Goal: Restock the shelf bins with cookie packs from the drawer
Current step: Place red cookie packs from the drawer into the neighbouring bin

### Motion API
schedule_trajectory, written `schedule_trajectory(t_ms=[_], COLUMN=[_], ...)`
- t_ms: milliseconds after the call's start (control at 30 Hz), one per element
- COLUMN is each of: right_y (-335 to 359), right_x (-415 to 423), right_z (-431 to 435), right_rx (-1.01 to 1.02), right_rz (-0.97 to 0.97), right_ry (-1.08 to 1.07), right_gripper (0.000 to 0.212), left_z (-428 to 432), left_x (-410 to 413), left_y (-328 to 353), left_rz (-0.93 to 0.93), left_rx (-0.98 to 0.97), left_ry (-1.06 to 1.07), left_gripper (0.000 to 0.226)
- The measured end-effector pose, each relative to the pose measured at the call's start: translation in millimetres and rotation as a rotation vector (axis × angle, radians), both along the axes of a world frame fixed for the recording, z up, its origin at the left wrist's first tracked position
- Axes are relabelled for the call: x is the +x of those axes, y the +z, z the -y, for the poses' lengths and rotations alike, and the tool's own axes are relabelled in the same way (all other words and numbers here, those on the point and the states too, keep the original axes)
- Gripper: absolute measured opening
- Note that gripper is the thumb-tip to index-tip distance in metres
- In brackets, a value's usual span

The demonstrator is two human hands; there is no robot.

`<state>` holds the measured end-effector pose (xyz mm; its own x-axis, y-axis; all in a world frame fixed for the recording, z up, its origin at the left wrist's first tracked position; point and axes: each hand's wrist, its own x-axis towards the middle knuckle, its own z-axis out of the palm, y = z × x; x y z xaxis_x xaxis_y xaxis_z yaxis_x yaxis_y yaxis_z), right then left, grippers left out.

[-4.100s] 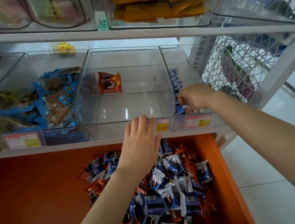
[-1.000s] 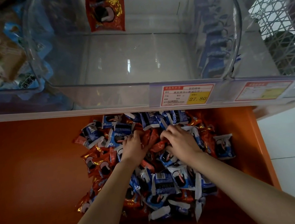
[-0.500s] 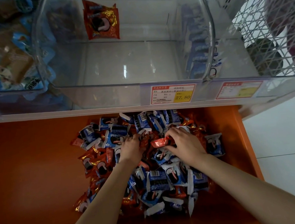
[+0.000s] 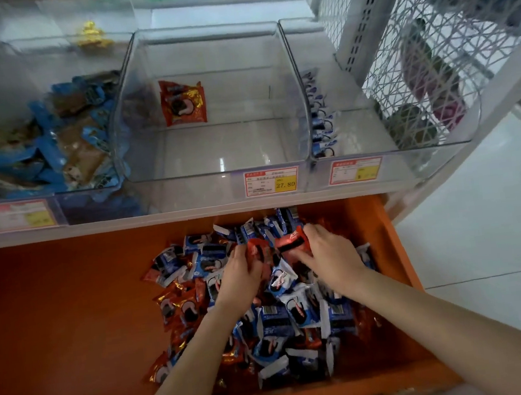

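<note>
An open orange drawer [image 4: 71, 316] holds a heap of blue and red cookie packs [image 4: 286, 318]. Both hands are down in the heap. My left hand [image 4: 242, 274] grips a red pack [image 4: 257, 251] at its fingertips. My right hand [image 4: 331, 257] pinches another red pack [image 4: 292, 242], lifted slightly above the pile. Above the drawer, the clear middle bin [image 4: 219, 185] on the shelf holds a single red pack [image 4: 181, 102] leaning against its back wall. The bin to its right [image 4: 404, 161] has blue packs [image 4: 320, 119] lined along its left wall.
The left bin [image 4: 97, 203] is filled with blue and brown snack packs. Price labels [image 4: 271, 181] are fixed to the bin fronts. A white wire mesh panel [image 4: 431, 57] closes the shelf's right end. White tiled floor [image 4: 484, 236] lies to the right of the drawer.
Both hands moved from the shelf bins down into the drawer heap. Each has since picked up a red pack, now raised a little above the pile.
</note>
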<state>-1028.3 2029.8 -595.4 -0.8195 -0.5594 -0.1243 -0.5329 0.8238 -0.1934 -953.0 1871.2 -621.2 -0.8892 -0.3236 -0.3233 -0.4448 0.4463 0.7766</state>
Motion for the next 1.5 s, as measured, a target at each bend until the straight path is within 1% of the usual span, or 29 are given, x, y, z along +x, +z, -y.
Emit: schedule_trajectory(t_ms=[67, 133, 167, 267, 333, 467, 533, 600, 667, 700, 733, 800, 833, 867, 900, 967, 1033, 1067, 1167, 1233, 1300, 1367, 1433, 1500], right_y=[16.1, 29.5, 35.9, 55.4, 66.8, 80.8, 84.2, 85.4, 86.4, 87.5, 89.6, 94.8, 97.4, 99.5, 101.3, 105.0, 110.6, 113.6, 119.9, 122.6, 122.2, 121.0, 118.3, 117.4], right_x=[4.6, 9.8, 13.0, 25.2, 33.7, 48.2, 53.9, 59.1, 64.7, 67.9, 71.4, 76.4, 77.3, 77.5, 77.1, 75.7, 74.7, 74.3, 74.2, 74.2, 72.3, 69.8, 66.6, 63.9], right_z=[-2.3, -4.4, -5.3, -8.8, -12.7, -20.0, -22.6, -25.2, -27.2, -27.2, -26.5, -23.0, -20.6, -18.3, -16.0, -12.0, -10.0, -9.5, -9.3, -9.1, -9.3, -9.3, -9.5, -7.9], right_rx=[-0.039, -0.160, -0.244, -0.468, -0.566, -0.684, -0.721, -0.761, -0.797, -0.826, -0.879, -1.054, -1.140, -1.200, -1.239, -1.260, -1.249, -1.250, -1.241, -1.243, -1.254, -1.254, -1.205, -1.155], right_rz=[-0.058, -0.072, -0.068, -0.070, -0.066, -0.018, 0.002, 0.060, 0.173, 0.242, 0.313, 0.428, 0.448, 0.460, 0.485, 0.566, 0.649, 0.676, 0.695, 0.689, 0.657, 0.615, 0.534, 0.466], right_ry=[-0.019, -0.022, -0.022, -0.012, 0.010, 0.056, 0.104, 0.154, 0.181, 0.175, 0.147, 0.034, -0.041, -0.118, -0.182, -0.269, -0.299, -0.292, -0.245, -0.230, -0.229, -0.246, -0.246, -0.249], right_gripper=[0.044, 0.042, 0.040, 0.031, 0.029, 0.037, 0.042, 0.051, 0.056, 0.054, 0.046, 0.028, 0.025, 0.025, 0.028, 0.042, 0.056, 0.058, 0.055, 0.053, 0.048, 0.042, 0.039, 0.039], left_z=[-5.9, -12.7, -16.4, -26.1, -31.1, -33.7, -33.0, -31.1, -27.7, -25.7, -23.6, -20.4, -19.8, -19.1, -18.2, -14.8, -9.6, -7.4, -5.2, -5.2, -1.9, 6.0, 16.7, 29.1], left_x=[2.2, 5.4, 7.1, 12.8, 17.6, 27.7, 32.7, 35.2, 36.9, 37.5, 38.0, 39.4, 39.7, 40.0, 40.4, 40.9, 41.1, 42.0, 44.3, 44.4, 42.4, 39.1, 36.1, 33.3], left_y=[15.1, 31.7, 40.5, 63.6, 78.7, 99.8, 109.6, 118.7, 129.5, 134.7, 139.8, 148.4, 151.9, 154.8, 157.5, 161.6, 163.5, 163.8, 166.7, 169.9, 173.1, 176.1, 178.4, 177.8], left_rz=[-0.037, -0.093, -0.123, -0.177, -0.204, -0.241, -0.254, -0.278, -0.302, -0.304, -0.295, -0.274, -0.272, -0.269, -0.266, -0.263, -0.277, -0.288, -0.324, -0.354, -0.382, -0.405, -0.429, -0.474], left_rx=[0.061, 0.132, 0.173, 0.358, 0.458, 0.641, 0.661, 0.608, 0.529, 0.499, 0.474, 0.438, 0.431, 0.424, 0.410, 0.380, 0.368, 0.380, 0.494, 0.516, 0.466, 0.395, 0.343, 0.173], left_ry=[0.052, 0.094, 0.114, 0.197, 0.245, 0.280, 0.263, 0.237, 0.219, 0.209, 0.198, 0.155, 0.132, 0.111, 0.093, 0.074, 0.087, 0.099, 0.132, 0.151, 0.175, 0.205, 0.222, 0.217], left_gripper=[0.021, 0.010, 0.009, 0.017, 0.020, 0.020, 0.027, 0.036, 0.040, 0.039, 0.037, 0.033, 0.033, 0.033, 0.034, 0.037, 0.038, 0.038, 0.044, 0.051, 0.054, 0.044, 0.032, 0.029])
